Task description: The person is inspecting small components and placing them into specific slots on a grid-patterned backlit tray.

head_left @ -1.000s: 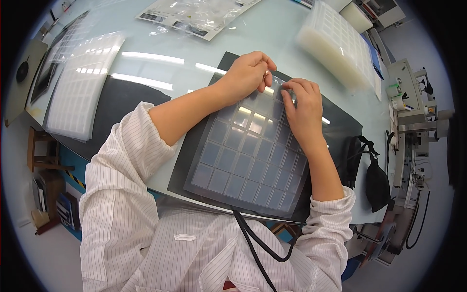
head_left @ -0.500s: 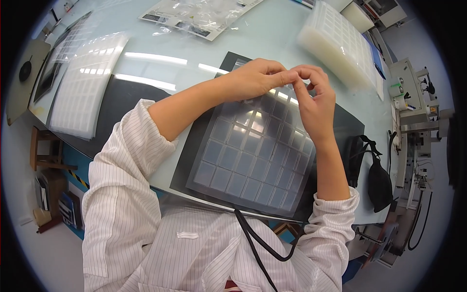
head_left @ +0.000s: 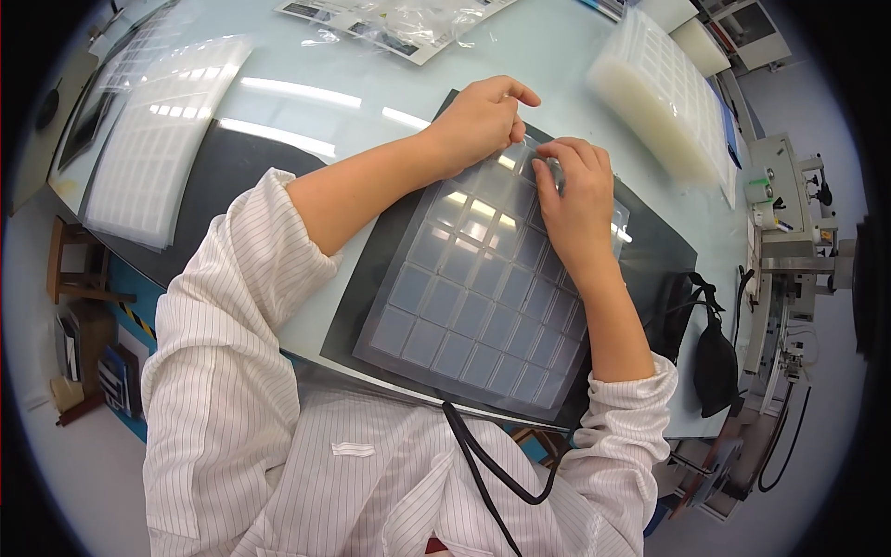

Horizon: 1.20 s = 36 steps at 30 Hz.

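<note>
A clear plastic sheet of rectangular pockets [head_left: 445,311] lies on a black mat in front of me, with light glaring off its upper half. My left hand [head_left: 481,121] is over its far edge, index finger stuck out and the other fingers curled in. Close beside it, above the far right part of the sheet, my right hand [head_left: 580,200] has thumb and index finger brought together. A glint of clear film shows between the two hands; what either one pinches is too small to make out.
The black mat [head_left: 357,316] rests on a glossy pale table. Stacks of translucent pocketed trays stand at left [head_left: 153,158] and far right [head_left: 664,97]. Clear plastic bags [head_left: 408,23] lie on printed paper at the back. A black face mask [head_left: 715,362] is by the right edge.
My hands, touching at the fingertips before, are now apart. The left has moved up and left, the right down and slightly left. The pocket sheet stays on the mat.
</note>
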Available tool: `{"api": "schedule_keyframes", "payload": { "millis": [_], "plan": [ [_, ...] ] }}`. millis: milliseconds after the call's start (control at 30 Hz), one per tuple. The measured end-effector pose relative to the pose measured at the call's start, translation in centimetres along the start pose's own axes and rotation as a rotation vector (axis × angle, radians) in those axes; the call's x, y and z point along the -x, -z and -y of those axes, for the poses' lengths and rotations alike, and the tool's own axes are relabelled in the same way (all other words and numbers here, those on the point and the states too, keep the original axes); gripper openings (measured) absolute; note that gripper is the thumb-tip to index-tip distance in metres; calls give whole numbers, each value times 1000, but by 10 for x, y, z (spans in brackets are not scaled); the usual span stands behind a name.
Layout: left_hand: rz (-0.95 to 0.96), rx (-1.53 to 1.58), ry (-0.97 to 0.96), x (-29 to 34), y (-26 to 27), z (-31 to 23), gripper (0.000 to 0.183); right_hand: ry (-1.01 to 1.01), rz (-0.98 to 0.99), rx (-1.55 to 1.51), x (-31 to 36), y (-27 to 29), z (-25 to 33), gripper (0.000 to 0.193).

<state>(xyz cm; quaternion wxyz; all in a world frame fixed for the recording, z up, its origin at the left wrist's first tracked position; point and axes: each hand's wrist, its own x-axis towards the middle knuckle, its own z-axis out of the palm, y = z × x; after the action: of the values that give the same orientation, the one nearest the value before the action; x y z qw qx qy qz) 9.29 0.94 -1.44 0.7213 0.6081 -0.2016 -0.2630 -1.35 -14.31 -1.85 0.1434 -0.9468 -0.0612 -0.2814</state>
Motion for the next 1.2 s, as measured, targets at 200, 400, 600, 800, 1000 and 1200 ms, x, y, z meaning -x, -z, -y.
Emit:
{"api": "schedule_keyframes", "payload": {
  "millis": [200, 400, 600, 800, 1000, 1200],
  "plan": [
    [-30, 39, 59, -2, 1, 0, 32, 21, 34, -40, -2, 2, 0, 11],
    [79, -87, 44, 3, -3, -8, 28, 70, -15, -27, -5, 6, -1, 10],
    [388, -34, 18, 4, -2, -15, 35, -172, -94, -362, -29, 26, 12, 9],
    [0, -29, 3, -7, 16, -15, 30, -51, 29, -64, -21, -5, 15, 11],
    [-68, -5, 17, -5, 15, -6, 37, 24, 67, 1, -17, -14, 20, 9],
    [-50, 69, 54, -9, 21, -5, 39, 40, 18, -18, -17, -16, 19, 8]
  ]
}}
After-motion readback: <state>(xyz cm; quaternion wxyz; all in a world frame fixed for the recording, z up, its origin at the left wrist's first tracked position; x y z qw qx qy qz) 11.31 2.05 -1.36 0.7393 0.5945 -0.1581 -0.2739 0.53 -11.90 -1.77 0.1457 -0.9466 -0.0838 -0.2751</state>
